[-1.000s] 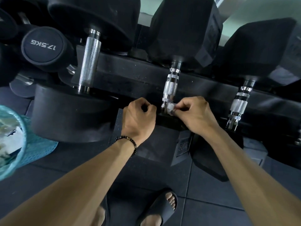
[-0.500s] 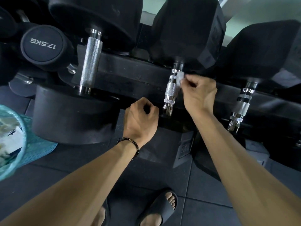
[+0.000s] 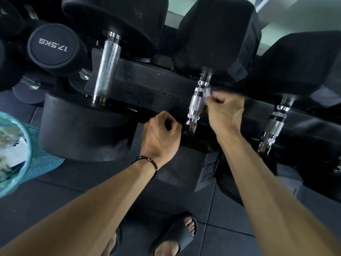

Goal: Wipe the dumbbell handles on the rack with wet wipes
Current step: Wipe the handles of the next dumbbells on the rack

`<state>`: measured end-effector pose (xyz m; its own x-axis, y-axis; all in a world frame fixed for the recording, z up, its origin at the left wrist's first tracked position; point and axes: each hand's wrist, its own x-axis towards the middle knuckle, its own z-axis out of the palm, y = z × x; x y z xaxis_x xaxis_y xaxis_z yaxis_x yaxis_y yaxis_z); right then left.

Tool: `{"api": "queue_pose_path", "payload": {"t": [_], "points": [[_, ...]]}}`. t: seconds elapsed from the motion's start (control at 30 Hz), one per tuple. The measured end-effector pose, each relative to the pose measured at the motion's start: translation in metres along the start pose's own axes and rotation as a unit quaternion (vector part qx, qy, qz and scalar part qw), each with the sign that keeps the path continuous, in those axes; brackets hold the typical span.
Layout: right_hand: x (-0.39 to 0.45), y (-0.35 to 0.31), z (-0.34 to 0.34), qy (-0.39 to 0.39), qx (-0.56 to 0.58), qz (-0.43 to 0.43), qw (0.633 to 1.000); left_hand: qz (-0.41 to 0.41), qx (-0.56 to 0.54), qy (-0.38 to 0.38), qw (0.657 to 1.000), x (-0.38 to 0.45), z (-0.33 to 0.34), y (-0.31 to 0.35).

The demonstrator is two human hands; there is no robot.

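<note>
A: What's nearest?

B: A sandal [image 3: 174, 235] on the floor tiles, then the left hand [image 3: 160, 139], curled loosely and holding nothing, just below the middle handle [image 3: 197, 103].

A: And the right hand [image 3: 226, 110]?

B: It pinches a small wet wipe [image 3: 207, 92] against that handle's upper part. A second ago the wipe was at the bottom end, then higher; now it has slid slightly back down.

A: Meaning?

B: Probably up-and-down strokes are nearly covering this handle. The right handle [image 3: 275, 123] looks next; the left handle [image 3: 108, 66] stands farther along the rack [image 3: 147, 84].
</note>
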<state>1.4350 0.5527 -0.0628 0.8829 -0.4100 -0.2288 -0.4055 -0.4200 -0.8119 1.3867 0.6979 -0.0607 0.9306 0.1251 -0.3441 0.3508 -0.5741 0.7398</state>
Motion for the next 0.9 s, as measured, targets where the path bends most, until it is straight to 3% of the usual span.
{"api": "queue_pose_path", "payload": {"t": [0.13,0.27,0.33,0.5,0.63,0.7,0.8,0.9], "points": [[-0.023,0.023,-0.015,-0.120,-0.009,0.075,0.990,-0.003,-0.002,0.003,1.000,-0.001,0.000,0.001],[0.018,0.005,-0.002,-0.032,0.172,0.085,0.981,0.001,-0.008,-0.002,1.000,0.000,0.001,0.000],[0.029,0.006,0.007,-0.023,0.217,0.103,0.970,0.002,-0.006,-0.005,1.000,0.000,0.000,0.000],[0.008,0.037,-0.010,-0.182,0.155,0.135,0.962,0.000,-0.006,0.002,1.000,0.000,0.000,0.001],[0.038,0.016,-0.002,-0.105,0.324,0.160,0.927,-0.002,-0.004,0.002,1.000,0.000,0.001,0.000],[0.041,0.016,0.011,-0.103,0.375,0.192,0.901,-0.003,-0.004,0.002,1.000,0.000,0.001,0.000],[0.017,0.036,0.006,-0.200,0.281,0.210,0.915,-0.002,-0.004,0.004,1.000,0.000,0.001,0.000],[0.020,0.038,-0.003,-0.214,0.276,0.200,0.915,-0.001,-0.003,0.007,1.000,0.000,0.001,0.000]]}}
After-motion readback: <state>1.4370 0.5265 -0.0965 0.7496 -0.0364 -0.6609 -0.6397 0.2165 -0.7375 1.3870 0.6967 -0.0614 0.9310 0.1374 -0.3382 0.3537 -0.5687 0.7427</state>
